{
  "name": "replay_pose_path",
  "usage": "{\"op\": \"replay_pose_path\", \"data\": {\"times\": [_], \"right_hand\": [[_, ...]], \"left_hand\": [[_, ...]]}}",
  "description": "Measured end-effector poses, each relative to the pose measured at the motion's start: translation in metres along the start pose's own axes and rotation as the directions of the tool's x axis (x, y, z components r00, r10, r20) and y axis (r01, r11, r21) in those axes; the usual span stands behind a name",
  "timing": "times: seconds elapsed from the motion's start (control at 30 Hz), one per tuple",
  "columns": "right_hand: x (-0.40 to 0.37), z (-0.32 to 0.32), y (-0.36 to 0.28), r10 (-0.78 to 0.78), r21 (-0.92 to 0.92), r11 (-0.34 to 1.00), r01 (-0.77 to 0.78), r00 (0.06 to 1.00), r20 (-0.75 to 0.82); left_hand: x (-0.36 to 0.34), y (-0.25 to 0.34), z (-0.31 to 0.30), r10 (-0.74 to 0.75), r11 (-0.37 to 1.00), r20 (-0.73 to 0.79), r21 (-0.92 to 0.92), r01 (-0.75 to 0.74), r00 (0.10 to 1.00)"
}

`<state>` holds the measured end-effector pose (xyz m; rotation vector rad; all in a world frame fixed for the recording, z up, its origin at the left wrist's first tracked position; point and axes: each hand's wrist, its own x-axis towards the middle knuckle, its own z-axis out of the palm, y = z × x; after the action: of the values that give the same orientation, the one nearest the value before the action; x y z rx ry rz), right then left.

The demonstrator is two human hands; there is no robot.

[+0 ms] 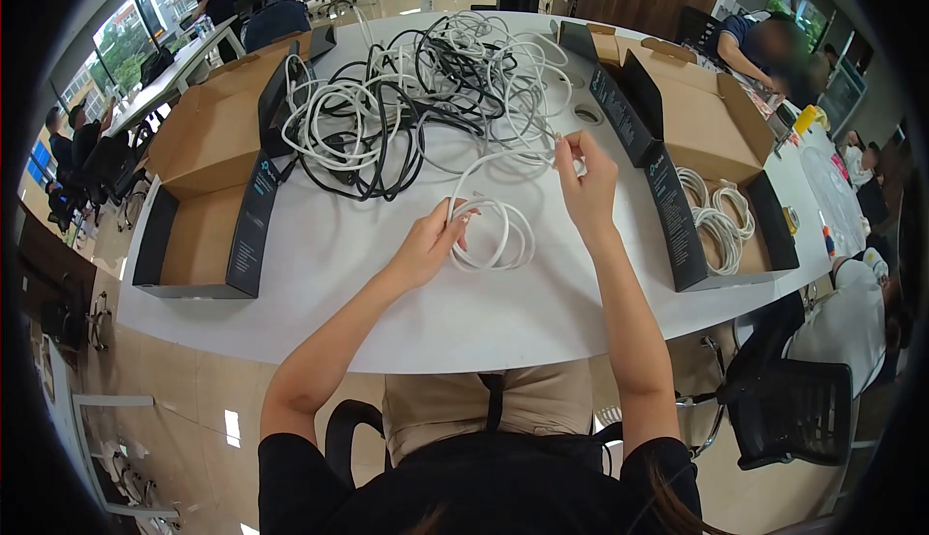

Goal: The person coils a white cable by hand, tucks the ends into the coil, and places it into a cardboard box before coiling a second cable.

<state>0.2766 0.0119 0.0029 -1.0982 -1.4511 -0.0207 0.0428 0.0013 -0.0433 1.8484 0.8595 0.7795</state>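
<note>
My left hand (433,242) is closed around one side of a white cable (524,241), which hangs from it in several loose loops above the white table. From these loops a length runs up and right to my right hand (588,184), whose thumb and fingers pinch the same cable. Just beyond both hands lies a tangled heap of white and black cables (353,129). On the right, an open black cardboard box (682,230) holds coiled white cables (718,225). An open black box (245,230) on the left shows its bare brown inside.
A roll of tape (587,114) lies beside the heap. The table's curved front edge (484,366) is close to my lap. At the right, a person (750,46) works at the table, near a black chair (789,395). More people and desks are in the background.
</note>
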Motion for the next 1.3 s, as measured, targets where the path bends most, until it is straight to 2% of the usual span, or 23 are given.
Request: {"op": "replay_pose_path", "data": {"times": [0.03,0.13,0.23,0.33,0.47,0.5,0.6,0.7,0.8,0.97,1.1,1.2,1.3], "right_hand": [[0.001,0.001,-0.004,-0.127,-0.072,0.990,0.124,0.991,-0.033],[0.004,0.002,-0.023,-0.369,-0.181,0.920,0.348,0.924,-0.102],[0.000,-0.003,-0.047,-0.525,-0.244,0.834,0.496,0.848,-0.070],[-0.014,0.001,-0.047,-0.442,-0.020,0.893,0.449,0.885,0.143],[-0.024,0.024,-0.049,-0.312,-0.053,0.942,0.333,0.921,0.232],[-0.026,0.025,-0.045,-0.293,-0.061,0.942,0.331,0.897,0.331],[-0.035,0.026,-0.043,-0.086,-0.135,0.977,0.167,0.879,0.468],[-0.040,0.031,-0.039,0.059,-0.102,0.995,-0.003,0.832,0.552],[-0.044,0.036,-0.032,0.190,0.033,0.967,-0.254,0.795,0.576],[-0.042,0.037,-0.032,0.281,0.158,0.883,-0.441,0.769,0.574],[-0.041,0.037,-0.029,0.306,0.183,0.871,-0.455,0.796,0.522],[-0.043,0.041,-0.027,0.308,0.266,0.849,-0.457,0.836,0.455],[-0.042,0.040,-0.029,0.325,0.249,0.852,-0.461,0.838,0.438]], "left_hand": [[0.001,-0.001,0.000,0.009,0.999,-0.040,-0.036,-0.011,0.999],[0.001,-0.003,0.001,0.020,0.993,-0.162,-0.115,-0.039,0.987],[0.001,-0.003,0.000,0.041,0.988,-0.266,-0.130,-0.078,0.963],[0.004,-0.007,0.001,0.092,0.981,-0.327,-0.132,-0.142,0.941],[0.001,-0.003,0.000,0.084,0.985,-0.349,-0.115,-0.132,0.933],[0.001,0.000,0.000,0.083,0.986,-0.364,-0.102,-0.129,0.928],[-0.001,0.009,0.000,0.059,0.976,-0.358,-0.174,-0.128,0.932],[0.002,-0.001,0.001,0.142,0.951,-0.395,-0.198,-0.235,0.908],[0.003,-0.001,-0.001,0.199,0.943,-0.397,-0.172,-0.285,0.896],[0.005,0.003,0.003,0.281,0.927,-0.409,-0.118,-0.356,0.868],[0.008,-0.006,-0.001,0.323,0.944,-0.384,0.063,-0.324,0.865],[0.004,0.003,0.002,0.157,0.984,-0.441,-0.006,-0.178,0.883],[0.006,-0.003,0.002,0.110,0.983,-0.458,-0.079,-0.163,0.882]]}}
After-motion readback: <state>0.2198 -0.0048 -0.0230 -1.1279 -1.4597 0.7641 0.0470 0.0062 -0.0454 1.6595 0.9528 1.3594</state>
